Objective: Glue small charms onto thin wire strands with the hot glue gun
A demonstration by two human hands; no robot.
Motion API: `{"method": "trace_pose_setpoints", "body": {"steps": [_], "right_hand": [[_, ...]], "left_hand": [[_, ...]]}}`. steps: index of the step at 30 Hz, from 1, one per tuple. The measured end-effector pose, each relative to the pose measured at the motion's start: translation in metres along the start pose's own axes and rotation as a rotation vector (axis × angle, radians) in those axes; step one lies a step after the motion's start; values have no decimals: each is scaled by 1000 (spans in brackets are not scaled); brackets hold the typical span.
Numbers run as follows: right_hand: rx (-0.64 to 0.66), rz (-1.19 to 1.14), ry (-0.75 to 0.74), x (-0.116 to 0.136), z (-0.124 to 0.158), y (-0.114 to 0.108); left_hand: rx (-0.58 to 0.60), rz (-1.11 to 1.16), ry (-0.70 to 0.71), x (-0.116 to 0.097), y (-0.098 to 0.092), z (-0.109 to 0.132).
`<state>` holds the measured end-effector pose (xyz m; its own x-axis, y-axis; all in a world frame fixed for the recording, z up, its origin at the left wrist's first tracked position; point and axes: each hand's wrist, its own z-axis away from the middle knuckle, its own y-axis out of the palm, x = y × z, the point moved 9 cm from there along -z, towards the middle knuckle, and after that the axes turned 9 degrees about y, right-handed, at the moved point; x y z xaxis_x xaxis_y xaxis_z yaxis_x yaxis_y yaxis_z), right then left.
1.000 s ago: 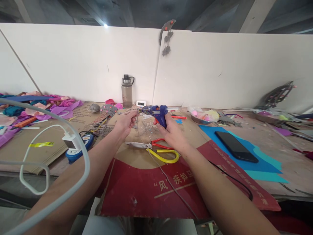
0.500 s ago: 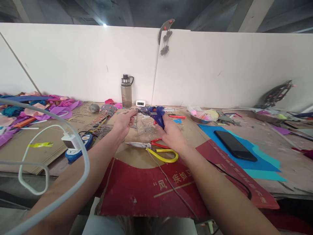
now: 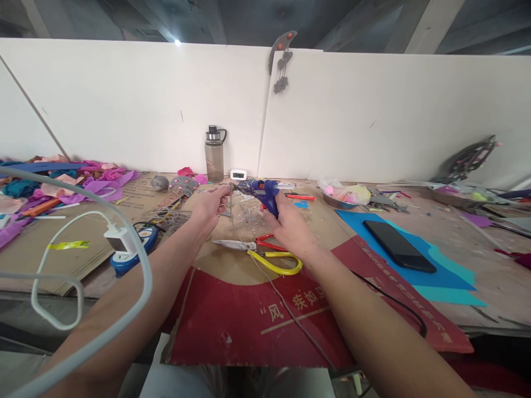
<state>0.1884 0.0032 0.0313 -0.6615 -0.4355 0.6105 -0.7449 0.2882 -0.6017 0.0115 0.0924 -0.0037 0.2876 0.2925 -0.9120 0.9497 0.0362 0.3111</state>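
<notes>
My right hand [image 3: 289,224] is wrapped around the grip of a blue hot glue gun [image 3: 267,193]. A clear glue stick pokes out of its back, and the nozzle points left. The fingers of my left hand [image 3: 208,207] pinch a thin grey cord [image 3: 290,313] right at the nozzle. From there the cord hangs down and trails across the red and brown cardboard [image 3: 232,326] to its front edge. Whatever else sits between the left fingertips is too small to make out. Scissors [image 3: 276,262] with red and yellow handles lie below the hands.
A water bottle [image 3: 214,157] and a small digital clock [image 3: 238,174] stand by the white partition. On the right, a phone [image 3: 398,246] rests on blue sheets. At left are a white charger [image 3: 120,240] on a blue power strip, looping white cable and colourful crepe paper [image 3: 99,179].
Both hands stay almost in place. My left fingertips have shifted very slightly left at the nozzle, and the glue gun keeps pointing left.
</notes>
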Motion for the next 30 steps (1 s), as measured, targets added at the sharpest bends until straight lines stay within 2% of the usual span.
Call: {"method": "trace_pose_setpoints", "body": {"steps": [5,9,11,14,17,19,21,23,24,27,30], "right_hand": [[-24,-133,106,-12,-3,-5],[-19,-328,343,-40,-8,-8],[-4,-352,464,-56,-10,-10],[40,-69,582,-79,-10,-14],[81,219,599,-96,-10,-19],[-5,325,575,-99,-11,-28],[-169,393,511,-88,-12,-40],[-264,259,420,-71,-13,-39],[-246,99,380,-62,-14,-31],[-78,-480,340,-38,-17,5],[53,-867,382,-21,-17,35]], "left_hand": [[3,43,-8,-1,-2,-1],[5,8,-5,-3,0,1],[8,-33,27,-6,1,2],[38,-110,150,-17,8,5],[69,-204,324,-32,16,11],[88,-290,415,-39,21,16],[113,-391,476,-43,25,21],[135,-479,524,-46,29,25],[146,-512,546,-47,32,27],[167,-574,622,-49,37,33],[176,-610,683,-52,42,38]]}}
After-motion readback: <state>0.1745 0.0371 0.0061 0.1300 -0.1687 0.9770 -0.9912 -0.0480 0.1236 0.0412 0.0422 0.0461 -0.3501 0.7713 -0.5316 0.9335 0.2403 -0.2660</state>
